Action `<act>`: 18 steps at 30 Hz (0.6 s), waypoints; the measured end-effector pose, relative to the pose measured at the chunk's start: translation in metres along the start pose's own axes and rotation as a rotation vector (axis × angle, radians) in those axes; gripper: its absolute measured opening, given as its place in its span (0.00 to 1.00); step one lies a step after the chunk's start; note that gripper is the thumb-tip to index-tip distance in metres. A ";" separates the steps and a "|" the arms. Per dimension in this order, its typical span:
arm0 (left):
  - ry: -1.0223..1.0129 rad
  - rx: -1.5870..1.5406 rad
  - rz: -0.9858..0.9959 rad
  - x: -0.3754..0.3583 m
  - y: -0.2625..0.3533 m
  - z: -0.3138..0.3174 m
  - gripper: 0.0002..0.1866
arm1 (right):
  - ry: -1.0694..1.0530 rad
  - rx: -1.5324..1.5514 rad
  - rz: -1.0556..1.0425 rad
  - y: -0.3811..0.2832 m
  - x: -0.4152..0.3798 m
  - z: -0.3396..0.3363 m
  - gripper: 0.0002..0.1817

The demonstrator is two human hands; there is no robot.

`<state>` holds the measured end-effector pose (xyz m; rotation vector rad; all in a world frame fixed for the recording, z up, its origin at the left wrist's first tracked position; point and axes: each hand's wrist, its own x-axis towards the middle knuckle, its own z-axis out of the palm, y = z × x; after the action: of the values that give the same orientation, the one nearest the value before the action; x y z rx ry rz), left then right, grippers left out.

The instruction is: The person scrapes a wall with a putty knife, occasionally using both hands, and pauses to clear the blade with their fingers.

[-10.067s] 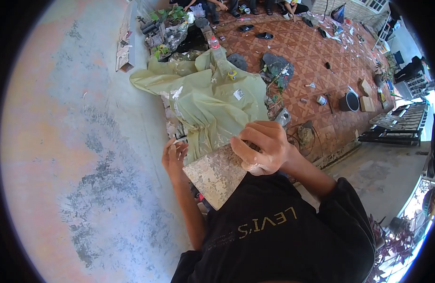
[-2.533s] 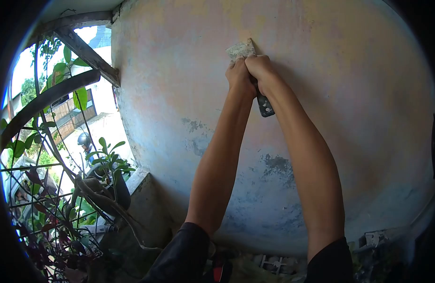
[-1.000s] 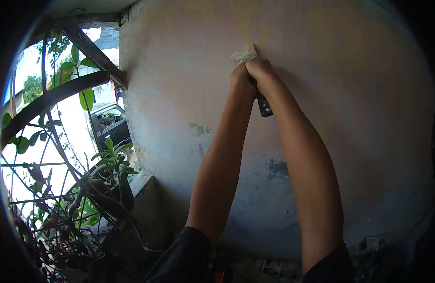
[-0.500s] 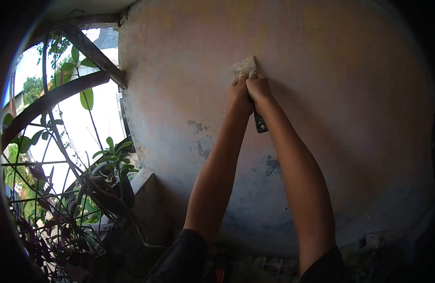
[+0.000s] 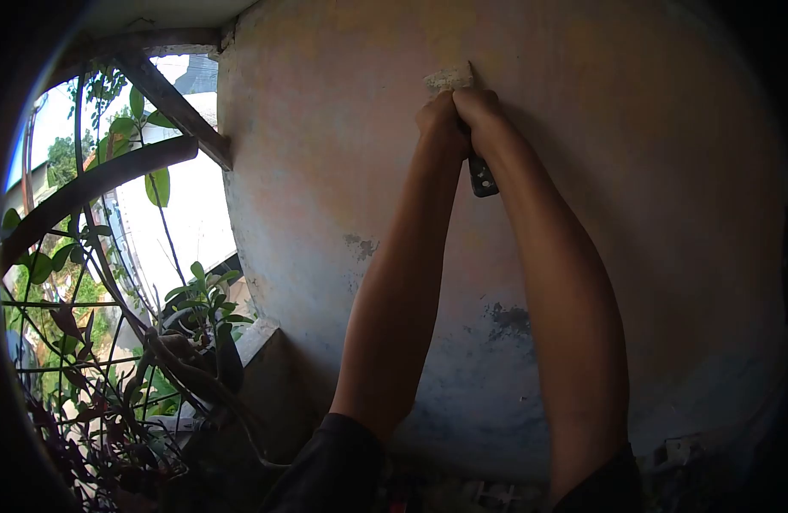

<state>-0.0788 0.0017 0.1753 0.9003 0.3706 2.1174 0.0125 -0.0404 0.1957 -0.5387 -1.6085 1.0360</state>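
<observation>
Both arms reach up and forward to a faded, blotchy wall (image 5: 326, 162). My left hand (image 5: 438, 115) and my right hand (image 5: 478, 107) are closed side by side around one scraper (image 5: 448, 79). Its wide, pale, crusted blade lies against the wall above my knuckles. The dark, speckled end of its handle sticks out below my right hand. My fingers are mostly hidden behind the backs of the hands.
Peeling dark patches (image 5: 507, 320) mark the lower wall. At the left stand a potted plant (image 5: 208, 299), a metal grille and a curved wooden beam (image 5: 103, 184). A low ledge (image 5: 259, 338) meets the wall there.
Both hands and the scraper have moved up the wall and slightly right. The grip stays on the scraper, and the view has shifted slightly.
</observation>
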 end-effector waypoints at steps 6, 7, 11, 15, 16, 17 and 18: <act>-0.078 0.015 0.162 -0.048 -0.022 -0.025 0.12 | 0.056 -0.239 -0.097 0.043 -0.010 0.008 0.25; -0.153 0.091 0.315 -0.038 -0.047 -0.046 0.11 | 0.054 -0.244 -0.090 0.056 -0.023 0.004 0.25; -0.125 0.276 0.407 -0.101 -0.079 -0.055 0.10 | 0.096 -0.022 0.054 0.083 -0.081 -0.018 0.24; -0.272 0.377 0.644 -0.063 -0.089 -0.066 0.09 | 0.075 0.036 0.121 0.063 -0.079 -0.021 0.23; -0.346 0.422 0.758 -0.061 -0.082 -0.060 0.09 | 0.077 0.034 0.119 0.054 -0.076 -0.020 0.23; -0.219 0.302 0.513 -0.057 -0.074 -0.053 0.09 | 0.065 0.057 0.141 0.046 -0.073 -0.018 0.24; -0.157 0.248 0.386 -0.063 -0.060 -0.041 0.08 | 0.053 0.081 0.166 0.042 -0.067 -0.016 0.25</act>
<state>-0.0468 -0.0062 0.0843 1.3641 0.4092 2.3607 0.0407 -0.0658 0.1241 -0.6474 -1.4878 1.1950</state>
